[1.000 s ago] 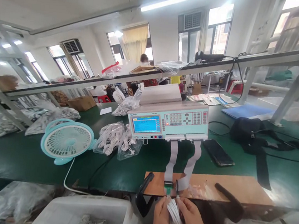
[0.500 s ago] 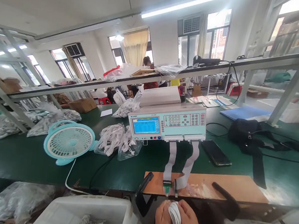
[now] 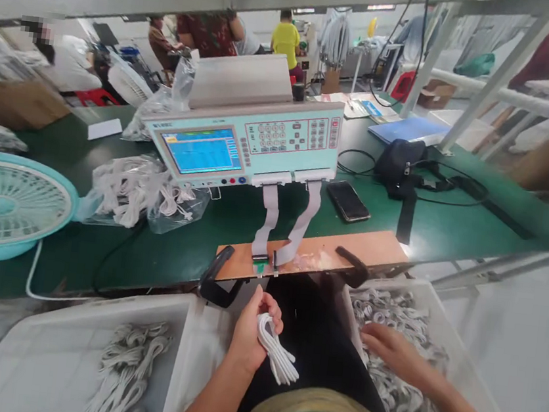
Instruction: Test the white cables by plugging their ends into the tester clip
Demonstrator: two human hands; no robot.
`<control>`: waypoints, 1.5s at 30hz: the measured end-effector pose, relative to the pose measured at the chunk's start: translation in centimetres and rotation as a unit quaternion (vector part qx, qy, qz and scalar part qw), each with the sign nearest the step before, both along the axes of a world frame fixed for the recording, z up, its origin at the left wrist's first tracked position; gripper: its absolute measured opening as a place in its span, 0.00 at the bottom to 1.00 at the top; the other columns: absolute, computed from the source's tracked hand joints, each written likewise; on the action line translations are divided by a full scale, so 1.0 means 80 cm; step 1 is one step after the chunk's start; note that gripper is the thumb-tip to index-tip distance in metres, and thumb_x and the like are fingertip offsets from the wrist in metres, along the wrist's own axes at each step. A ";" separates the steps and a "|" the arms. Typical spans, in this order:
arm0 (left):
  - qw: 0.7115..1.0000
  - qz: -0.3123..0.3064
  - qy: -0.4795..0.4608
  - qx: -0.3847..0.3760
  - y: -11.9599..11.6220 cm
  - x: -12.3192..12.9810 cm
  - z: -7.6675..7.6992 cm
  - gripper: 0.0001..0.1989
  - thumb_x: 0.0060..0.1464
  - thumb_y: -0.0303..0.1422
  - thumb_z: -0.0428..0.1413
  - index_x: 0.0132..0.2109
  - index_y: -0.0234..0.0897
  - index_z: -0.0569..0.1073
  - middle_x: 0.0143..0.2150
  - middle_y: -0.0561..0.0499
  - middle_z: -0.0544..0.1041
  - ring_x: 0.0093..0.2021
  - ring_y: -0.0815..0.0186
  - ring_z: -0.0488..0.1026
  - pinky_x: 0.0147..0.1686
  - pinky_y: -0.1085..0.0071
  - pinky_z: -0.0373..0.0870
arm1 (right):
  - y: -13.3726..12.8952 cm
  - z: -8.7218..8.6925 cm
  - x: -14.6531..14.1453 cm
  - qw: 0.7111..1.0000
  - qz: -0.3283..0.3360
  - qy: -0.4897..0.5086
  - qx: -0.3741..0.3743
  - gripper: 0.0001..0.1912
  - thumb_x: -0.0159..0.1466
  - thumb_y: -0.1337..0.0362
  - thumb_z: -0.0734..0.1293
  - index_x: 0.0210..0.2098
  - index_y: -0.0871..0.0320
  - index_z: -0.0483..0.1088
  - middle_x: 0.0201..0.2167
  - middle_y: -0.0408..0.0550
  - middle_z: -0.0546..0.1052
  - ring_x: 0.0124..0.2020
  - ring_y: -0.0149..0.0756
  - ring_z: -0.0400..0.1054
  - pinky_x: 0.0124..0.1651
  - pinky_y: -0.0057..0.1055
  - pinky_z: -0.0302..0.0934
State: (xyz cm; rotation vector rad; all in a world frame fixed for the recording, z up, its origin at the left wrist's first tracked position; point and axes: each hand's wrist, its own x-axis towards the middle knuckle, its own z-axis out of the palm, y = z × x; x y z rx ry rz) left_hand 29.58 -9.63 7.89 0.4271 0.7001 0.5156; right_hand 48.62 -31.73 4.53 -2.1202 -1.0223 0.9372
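A coiled bundle of white cable (image 3: 278, 352) is gripped in my left hand (image 3: 255, 329), just below the bench edge. My right hand (image 3: 391, 351) hangs over the inner side of the right-hand bin (image 3: 458, 333), its fingers stretched out and nothing seen in them. Several coiled cables (image 3: 391, 312) fill that bin. Above my left hand, a small green connector board (image 3: 260, 268) and a second connector (image 3: 275, 266) sit at the front of a wooden board (image 3: 373, 247). Grey ribbon cables (image 3: 267, 222) link them to a tester (image 3: 246, 143) with a lit blue screen.
Black clamps (image 3: 217, 272) stand at the wooden board's ends. A white bin (image 3: 178, 354) with cable coils is at left. On the green bench (image 3: 159, 259) are a blue fan (image 3: 7, 202), bagged cables (image 3: 127, 189), a phone (image 3: 348, 201) and a black pouch (image 3: 398, 164). Other people sit beyond.
The view has tilted down. My hands, together on the cable bundle before, have parted: the left keeps the bundle, and the right has moved out over the right-hand bin.
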 end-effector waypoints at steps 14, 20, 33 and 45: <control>0.736 -0.011 0.270 0.620 -0.006 -0.039 -0.020 0.07 0.54 0.34 0.53 0.40 0.38 0.72 0.40 0.47 0.72 0.42 0.61 0.68 0.43 0.64 0.64 | 0.119 -0.003 -0.124 0.797 -0.123 0.581 0.109 0.17 0.46 0.59 0.73 0.29 0.60 0.65 0.20 0.37 0.66 0.21 0.24 0.57 0.26 0.23 0.49; 0.511 -0.264 0.228 0.785 -0.052 -0.057 -0.021 0.11 0.50 0.24 0.54 0.41 0.39 0.71 0.41 0.46 0.70 0.42 0.58 0.64 0.40 0.62 0.64 | 0.132 -0.023 -0.134 0.812 -0.203 0.533 0.119 0.15 0.47 0.63 0.71 0.27 0.58 0.59 0.20 0.35 0.64 0.20 0.24 0.56 0.23 0.23 0.46; 0.971 -0.159 0.130 0.125 -0.029 -0.035 -0.021 0.08 0.46 0.34 0.59 0.30 0.37 0.67 0.24 0.57 0.65 0.23 0.72 0.61 0.25 0.76 0.59 | 0.127 -0.003 -0.115 0.958 0.060 -0.045 0.276 0.02 0.60 0.67 0.62 0.34 0.56 0.62 0.33 0.47 0.67 0.35 0.35 0.61 0.38 0.31 0.57; 0.972 -0.077 0.177 0.137 -0.019 -0.036 -0.021 0.14 0.47 0.40 0.60 0.28 0.34 0.68 0.22 0.56 0.66 0.22 0.74 0.61 0.22 0.78 0.58 | 0.153 0.029 -0.102 0.920 0.250 -0.089 0.289 0.08 0.64 0.64 0.59 0.32 0.57 0.69 0.31 0.47 0.70 0.30 0.32 0.63 0.33 0.27 0.57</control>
